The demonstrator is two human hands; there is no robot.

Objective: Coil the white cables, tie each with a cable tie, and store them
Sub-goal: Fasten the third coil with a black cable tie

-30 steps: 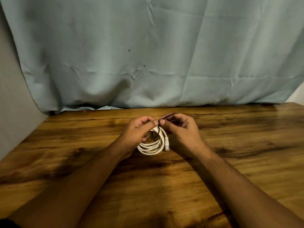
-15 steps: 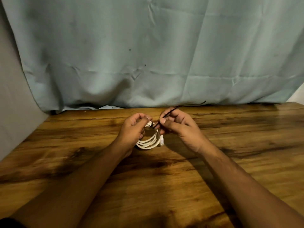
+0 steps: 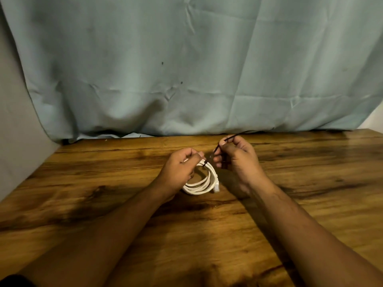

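Head view: the person's left hand (image 3: 179, 169) has its fingers curled round the top of the coiled white cable (image 3: 204, 184), pinching it where the black cable tie (image 3: 215, 150) wraps the loops. The right hand (image 3: 237, 160), just beside it, pinches the tie's tail between thumb and fingers. The tail runs up and off toward the far edge. The coil hangs over the middle of the wooden table (image 3: 93, 189). A pale blue-green cloth (image 3: 186, 69) drapes behind the far edge.

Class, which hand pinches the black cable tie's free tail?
The right hand pinches the cable tie; the left hand holds the white cable coil.
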